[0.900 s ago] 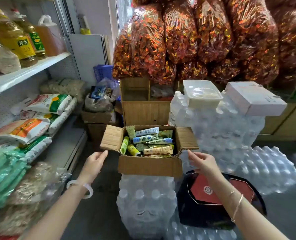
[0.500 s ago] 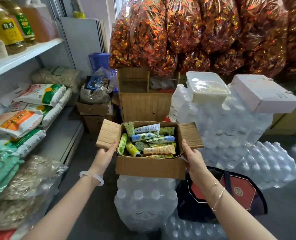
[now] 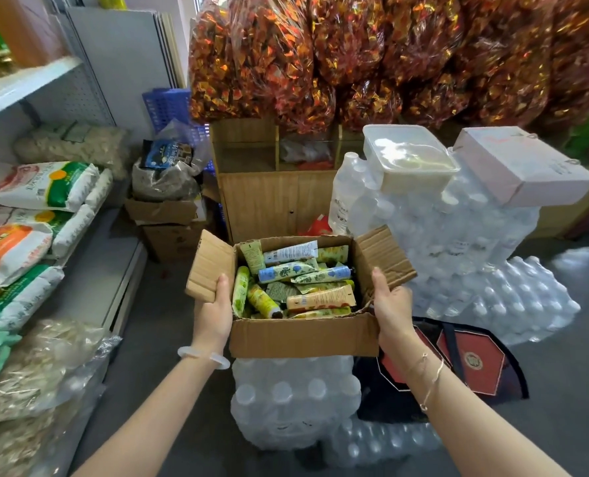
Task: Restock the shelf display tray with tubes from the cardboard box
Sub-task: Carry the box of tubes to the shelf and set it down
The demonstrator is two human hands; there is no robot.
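Moved inward onto cardboard box of tubes: left grip clasping left wall, right grip clasping right wall, over bottled-water pack.

Left hand and right hand grip the cardboard box (tubes piled inside).

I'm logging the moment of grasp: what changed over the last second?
Both hands closed in on the cardboard box: the left hand now grips its left side, thumb on the flap; the right hand grips its right side. The tubes lie unchanged; the box still sits on the bottle pack.
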